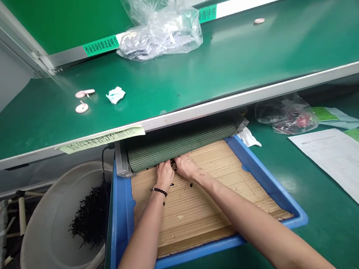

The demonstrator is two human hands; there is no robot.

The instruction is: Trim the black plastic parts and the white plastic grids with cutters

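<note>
Both my hands reach to the far end of a blue tray [270, 185] lined with corrugated cardboard [194, 210]. My left hand [164, 173], with a black bead bracelet at the wrist, and my right hand [185, 165] sit side by side, fingers curled down at the edge of a green mesh conveyor roller [180, 146]. Small black pieces [172, 163] lie between and around the fingers. What the fingers hold, if anything, is hidden.
A green shelf [254, 54] overhangs the conveyor, with pink discs [82, 106], a crumpled wrapper [115, 95] and a clear plastic bag [162, 29]. At left stands a white bucket [47, 251] with black scraps. Papers [346, 168] and a small bag [285, 117] lie at right.
</note>
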